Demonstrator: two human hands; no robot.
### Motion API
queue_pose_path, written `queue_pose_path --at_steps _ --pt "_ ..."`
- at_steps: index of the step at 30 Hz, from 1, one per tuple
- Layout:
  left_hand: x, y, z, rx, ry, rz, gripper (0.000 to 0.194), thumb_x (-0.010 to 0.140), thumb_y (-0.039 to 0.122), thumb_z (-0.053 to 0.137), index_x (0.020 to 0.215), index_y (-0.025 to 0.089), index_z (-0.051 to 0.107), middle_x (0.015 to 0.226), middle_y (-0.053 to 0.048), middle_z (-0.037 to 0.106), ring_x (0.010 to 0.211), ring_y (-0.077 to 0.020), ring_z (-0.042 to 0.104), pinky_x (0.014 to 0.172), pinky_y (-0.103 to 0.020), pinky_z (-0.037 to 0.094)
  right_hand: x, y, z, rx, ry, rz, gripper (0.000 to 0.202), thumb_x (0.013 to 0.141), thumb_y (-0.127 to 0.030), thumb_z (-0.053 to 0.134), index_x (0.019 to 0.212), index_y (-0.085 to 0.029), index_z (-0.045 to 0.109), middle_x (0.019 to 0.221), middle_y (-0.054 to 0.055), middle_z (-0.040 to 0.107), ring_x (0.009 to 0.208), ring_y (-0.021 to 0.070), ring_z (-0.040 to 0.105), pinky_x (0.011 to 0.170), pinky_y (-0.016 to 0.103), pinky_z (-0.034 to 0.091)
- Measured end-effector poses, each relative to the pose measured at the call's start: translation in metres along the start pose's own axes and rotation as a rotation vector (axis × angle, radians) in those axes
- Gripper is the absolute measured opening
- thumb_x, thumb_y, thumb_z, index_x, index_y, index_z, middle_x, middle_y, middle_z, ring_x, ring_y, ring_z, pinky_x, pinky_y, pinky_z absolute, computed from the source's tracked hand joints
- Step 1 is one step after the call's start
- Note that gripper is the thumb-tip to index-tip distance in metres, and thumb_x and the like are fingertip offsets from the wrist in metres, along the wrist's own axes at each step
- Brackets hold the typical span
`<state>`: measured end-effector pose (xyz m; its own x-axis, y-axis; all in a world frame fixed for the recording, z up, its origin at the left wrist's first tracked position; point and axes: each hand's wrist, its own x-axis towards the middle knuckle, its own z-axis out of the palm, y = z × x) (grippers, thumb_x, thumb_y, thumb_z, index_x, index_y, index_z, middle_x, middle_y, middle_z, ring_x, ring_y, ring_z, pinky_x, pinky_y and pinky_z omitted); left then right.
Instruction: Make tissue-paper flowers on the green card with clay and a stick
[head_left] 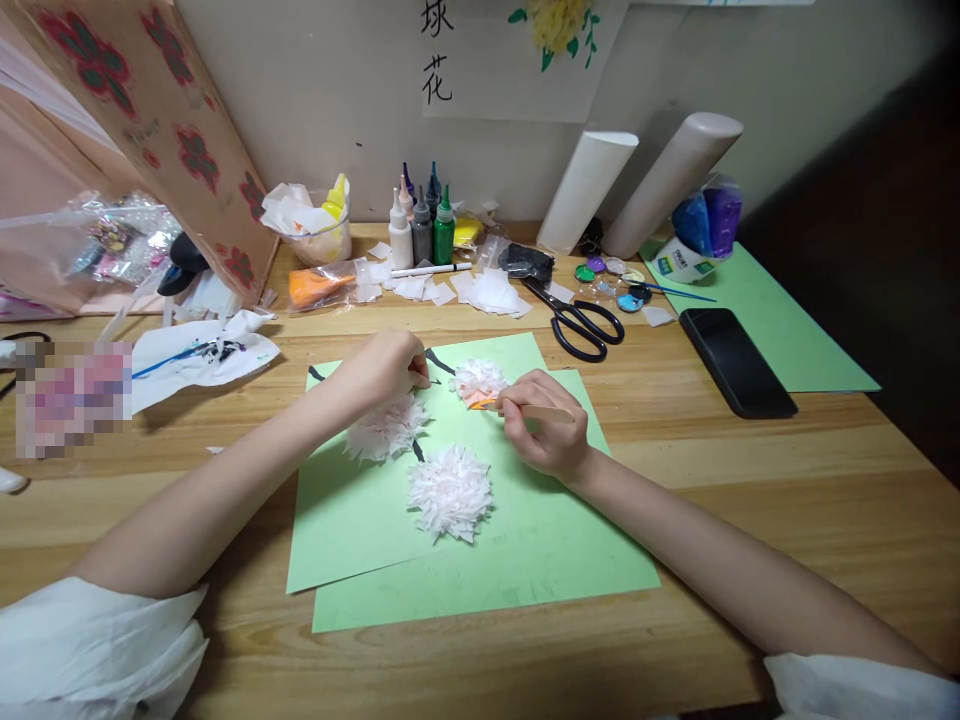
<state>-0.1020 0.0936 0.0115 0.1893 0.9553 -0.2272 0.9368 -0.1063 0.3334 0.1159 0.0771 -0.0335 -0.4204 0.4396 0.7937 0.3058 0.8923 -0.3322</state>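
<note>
My right hand (pixel 546 424) grips a flat wooden craft stick (pixel 549 412); orange colour shows at its tip. That tip touches the lower edge of a small white tissue-paper flower (pixel 480 380), tinged peach there. My left hand (pixel 397 368) is closed in a pinch over the paper, with a tiny dark speck by its fingertips; what it holds, if anything, I cannot make out. Beneath its wrist sits a second fluffy flower (pixel 386 428), partly covered. Nearer me lies a larger flower (pixel 450 492). Dark painted stems (pixel 439 360) mark the upper green sheet (pixel 337 535).
Another green sheet (pixel 487 606) lies underneath. Beyond are black-handled scissors (pixel 589 325), paper scraps (pixel 491 292), paint bottles (pixel 421 232) and a plastic cup (pixel 319 235). A phone (pixel 739 362) rests at right. To the left are a paint-stained tissue (pixel 199 350) and a flower-painted board (pixel 161 130).
</note>
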Motion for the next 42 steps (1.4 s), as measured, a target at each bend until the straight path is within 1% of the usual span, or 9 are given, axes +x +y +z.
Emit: queue_pose_path --at_steps 5,9,15,21,25,30,33,39,42 --pt "-0.0004 -0.0010 0.0006 -0.008 0.011 0.013 0.011 0.070 0.017 0.060 0.071 0.019 0.071 0.075 -0.004 0.072 0.066 -0.0169 0.061 0.054 -0.024 0.038 -0.0002 0.0009 0.0014 0.019 -0.042 0.021 0.017 0.081 -0.005 0.048 0.082 -0.021 0.052 0.066 0.002 0.062 0.060 0.0151 0.051 0.055 0.028 0.045" --pt "-0.0002 -0.0013 0.0006 0.006 0.013 0.018 0.009 0.070 0.019 0.062 0.071 0.019 0.071 0.075 -0.004 0.072 0.066 -0.0172 0.061 0.053 -0.024 0.037 0.0018 0.0012 0.0021 -0.010 -0.023 0.039 0.018 0.081 -0.004 0.049 0.085 -0.021 0.052 0.070 0.002 0.065 0.061 0.0151 0.052 0.056 0.029 0.045" --pt "-0.0002 0.0011 -0.0012 0.048 -0.012 -0.012 0.010 0.071 0.020 0.062 0.075 0.019 0.071 0.080 -0.004 0.072 0.070 -0.0179 0.061 0.055 -0.024 0.036 0.0033 0.0024 0.0029 -0.048 0.008 0.072 0.016 0.083 -0.005 0.049 0.080 -0.021 0.052 0.070 0.002 0.065 0.062 0.0151 0.053 0.058 0.029 0.045" --pt "-0.0006 0.0033 -0.0025 0.054 -0.015 -0.039 0.009 0.070 0.020 0.063 0.073 0.020 0.071 0.078 -0.003 0.071 0.069 -0.0178 0.061 0.054 -0.025 0.034 0.0029 0.0037 0.0044 -0.041 -0.012 0.090 0.018 0.084 -0.005 0.049 0.077 -0.021 0.051 0.072 0.002 0.065 0.065 0.0154 0.054 0.061 0.030 0.046" --pt "-0.0005 0.0029 -0.0018 0.031 -0.016 -0.037 0.009 0.069 0.019 0.062 0.072 0.020 0.071 0.077 -0.002 0.071 0.069 -0.0172 0.061 0.055 -0.025 0.034 0.0024 0.0047 0.0050 -0.042 -0.028 0.103 0.016 0.085 -0.006 0.049 0.079 -0.021 0.051 0.072 0.002 0.065 0.066 0.0159 0.054 0.062 0.030 0.045" --pt "0.0000 0.0014 -0.0006 0.037 -0.011 -0.025 0.010 0.069 0.018 0.062 0.072 0.020 0.071 0.077 -0.002 0.072 0.068 -0.0173 0.061 0.055 -0.025 0.034 0.0040 0.0064 0.0060 -0.030 -0.066 0.217 0.014 0.088 -0.009 0.045 0.082 -0.020 0.052 0.074 0.003 0.063 0.068 0.0160 0.056 0.063 0.029 0.046" --pt "0.0001 0.0006 -0.0005 0.043 -0.006 -0.021 0.009 0.069 0.018 0.063 0.073 0.020 0.071 0.077 -0.002 0.071 0.068 -0.0175 0.061 0.054 -0.025 0.034 0.0049 0.0067 0.0051 0.009 -0.062 0.275 0.016 0.089 -0.010 0.044 0.080 -0.020 0.052 0.073 0.002 0.062 0.067 0.0155 0.056 0.062 0.028 0.045" --pt "-0.0004 0.0020 -0.0021 0.057 -0.007 -0.023 0.007 0.071 0.020 0.064 0.074 0.020 0.071 0.079 -0.003 0.071 0.069 -0.0178 0.061 0.054 -0.026 0.033 0.0033 0.0058 0.0007 0.029 0.037 0.152 0.017 0.084 -0.006 0.047 0.080 -0.021 0.053 0.071 0.002 0.063 0.064 0.0156 0.056 0.058 0.029 0.046" --pt "-0.0004 0.0029 -0.0023 0.051 -0.011 -0.025 0.008 0.070 0.020 0.063 0.073 0.020 0.071 0.078 -0.003 0.071 0.069 -0.0178 0.060 0.054 -0.026 0.033 0.0030 0.0054 0.0001 0.028 0.039 0.111 0.017 0.083 -0.005 0.048 0.081 -0.021 0.053 0.071 0.002 0.064 0.063 0.0156 0.055 0.057 0.029 0.046"
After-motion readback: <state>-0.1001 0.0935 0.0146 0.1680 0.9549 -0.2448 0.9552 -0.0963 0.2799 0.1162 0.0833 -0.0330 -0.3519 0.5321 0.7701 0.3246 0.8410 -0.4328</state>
